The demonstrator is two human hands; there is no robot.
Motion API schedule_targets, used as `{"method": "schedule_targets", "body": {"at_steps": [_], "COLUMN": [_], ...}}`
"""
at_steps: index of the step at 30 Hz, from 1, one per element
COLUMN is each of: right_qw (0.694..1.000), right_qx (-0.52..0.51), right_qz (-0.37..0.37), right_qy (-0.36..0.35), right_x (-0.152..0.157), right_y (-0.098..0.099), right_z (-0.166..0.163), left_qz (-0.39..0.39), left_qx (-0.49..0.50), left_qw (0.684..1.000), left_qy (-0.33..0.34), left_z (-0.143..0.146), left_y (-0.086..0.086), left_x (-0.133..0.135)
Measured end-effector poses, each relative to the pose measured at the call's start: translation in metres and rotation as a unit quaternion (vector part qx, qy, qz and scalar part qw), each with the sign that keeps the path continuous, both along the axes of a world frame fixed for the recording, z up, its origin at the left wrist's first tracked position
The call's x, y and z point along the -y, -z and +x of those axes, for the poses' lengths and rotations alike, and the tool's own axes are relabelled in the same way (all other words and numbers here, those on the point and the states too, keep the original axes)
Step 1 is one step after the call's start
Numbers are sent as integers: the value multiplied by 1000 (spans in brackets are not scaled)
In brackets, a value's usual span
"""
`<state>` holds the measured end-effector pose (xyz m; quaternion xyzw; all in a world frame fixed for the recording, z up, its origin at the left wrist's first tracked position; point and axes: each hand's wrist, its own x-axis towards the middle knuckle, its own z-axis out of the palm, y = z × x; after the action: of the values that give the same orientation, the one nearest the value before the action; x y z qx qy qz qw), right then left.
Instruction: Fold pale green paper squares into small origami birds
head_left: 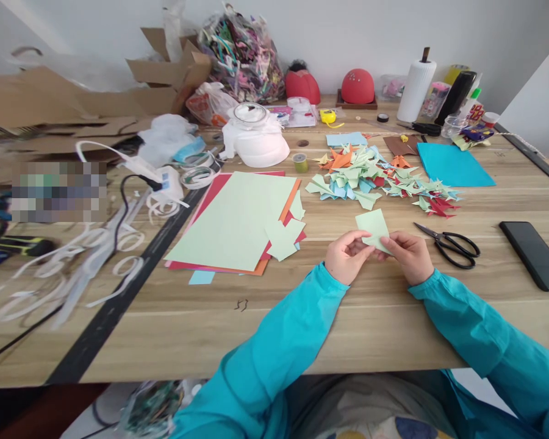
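A small pale green sheet of paper (372,224) is held above the table between both hands. My left hand (348,256) pinches its lower left edge with thumb and fingers. On the other side, my right hand (409,256) grips the lower right corner, thumb on top. Just right of that hand lie black-handled scissors (452,245), blades pointing up and left. Beyond the hands spreads a pile of folded paper planes (359,167) in green, orange, blue and red. To the left, small green paper pieces (286,238) rest on a stack of large coloured sheets (238,213).
A black phone (533,255) lies at the right. Behind the planes are a turquoise sheet (455,164), a yellow tape measure (328,116) and a thread spool (301,162). Cables and white strips (96,262) clutter the left side, with cardboard boxes (174,73) at the back.
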<state>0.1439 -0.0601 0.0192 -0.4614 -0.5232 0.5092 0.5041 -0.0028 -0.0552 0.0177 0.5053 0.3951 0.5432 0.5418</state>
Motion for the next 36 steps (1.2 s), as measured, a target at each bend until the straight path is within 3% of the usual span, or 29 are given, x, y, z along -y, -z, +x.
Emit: {"method": "schedule_targets", "body": {"at_steps": [9,21,30,36], "right_qw": [1000,1000,1000,1000], "right_qx": [10,6,12,7], "right_qz": [6,9,3,4], "right_qy": [2,16,19,21], "right_x": [0,0,1,1], "right_y": [-1,0,-3,-2], "right_z": [-1,-1,-1,-1], "left_qz": [-1,-57,-52,-72], "left_qx": [2,64,32,79], "left_qw": [1000,996,998,994], "left_qy": [-24,2,0,-10], "left_z": [-1,-2,-4,-3], "left_y": [-2,-3,-4,-5], "left_x": [-2,-5,-5,-5]}}
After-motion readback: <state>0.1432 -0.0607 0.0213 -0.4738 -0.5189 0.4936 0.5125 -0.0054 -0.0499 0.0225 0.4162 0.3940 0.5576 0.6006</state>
